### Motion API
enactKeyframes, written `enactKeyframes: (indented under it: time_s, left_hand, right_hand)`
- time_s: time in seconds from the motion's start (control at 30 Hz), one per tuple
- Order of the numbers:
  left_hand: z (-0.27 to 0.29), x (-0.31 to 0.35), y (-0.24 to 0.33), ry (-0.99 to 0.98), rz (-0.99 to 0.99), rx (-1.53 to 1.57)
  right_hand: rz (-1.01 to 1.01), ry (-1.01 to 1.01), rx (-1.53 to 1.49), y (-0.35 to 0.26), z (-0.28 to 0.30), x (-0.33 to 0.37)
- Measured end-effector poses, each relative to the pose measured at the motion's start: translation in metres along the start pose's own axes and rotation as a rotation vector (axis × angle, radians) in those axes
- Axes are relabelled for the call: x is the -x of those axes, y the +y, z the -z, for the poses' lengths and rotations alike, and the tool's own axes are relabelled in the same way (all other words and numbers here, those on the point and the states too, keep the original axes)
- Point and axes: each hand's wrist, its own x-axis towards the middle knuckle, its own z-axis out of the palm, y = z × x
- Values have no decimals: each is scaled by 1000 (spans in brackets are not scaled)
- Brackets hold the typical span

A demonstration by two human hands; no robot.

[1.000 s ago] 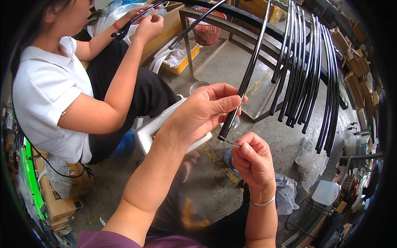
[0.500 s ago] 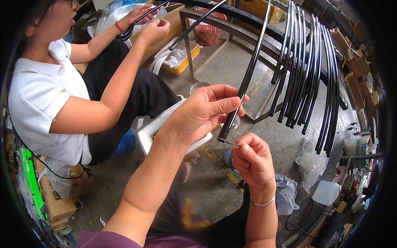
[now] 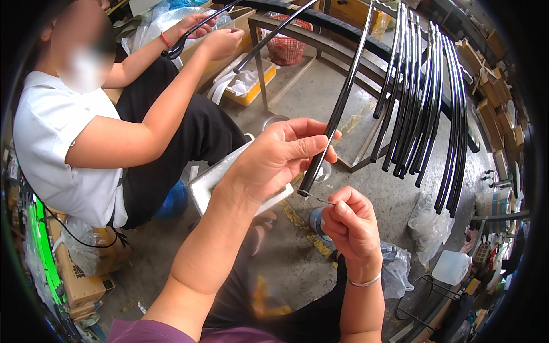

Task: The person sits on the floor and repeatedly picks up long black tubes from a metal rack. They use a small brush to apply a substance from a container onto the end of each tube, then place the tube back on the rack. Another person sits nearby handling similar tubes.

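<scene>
My left hand (image 3: 297, 147) is closed round a long glossy black rod (image 3: 337, 111) near its lower end, thumb on top and fingers beneath. The rod slopes away from me to the upper right. Pinched between thumb and finger of my right hand (image 3: 350, 220) is a thin wire (image 3: 320, 199). Its far tip ends at or in the rod's near end; I cannot tell whether it is inside or looped round it. Both hands are in mid-air above the floor.
Several black rods (image 3: 420, 108) hang over a metal frame (image 3: 286, 26) at the right. A co-worker (image 3: 108, 131) at the left handles another black rod. Below my left hand is a white foam box (image 3: 200, 193). A red basket (image 3: 290, 46) stands behind; plastic bags (image 3: 432, 223) lie at the right.
The wire now tilts slightly more, and its loop-like tip shows more plainly at the rod's end. The rod and my left hand have shifted a little left.
</scene>
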Motion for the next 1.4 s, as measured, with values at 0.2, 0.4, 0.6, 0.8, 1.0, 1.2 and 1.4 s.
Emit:
enactKeyframes:
  time_s: [0.2, 0.4, 0.6, 0.8, 1.0, 1.2, 1.4]
  left_hand:
    - [-3, 3, 2, -37, -15, -43]
    - [-6, 2, 13, -10, -90, -81]
    - [-4, -31, 55, 43, -86, -198]
    - [7, -65, 87, 163, -48, -423]
    - [15, -86, 104, 228, 63, -838]
    - [20, -101, 104, 279, 11, -1541]
    - [7, -92, 89, 381, -126, -1986]
  right_hand:
    - [-17, 25, -15, -2, 15, 5]
    - [-1, 28, -59, -10, 25, 12]
    - [75, 5, -93, -18, 38, 21]
    - [84, 38, -104, -28, 39, 29]
    - [114, 25, -124, -34, 41, 37]
    - [171, -1, -126, -33, 44, 40]
    - [170, -36, -145, -35, 43, 43]
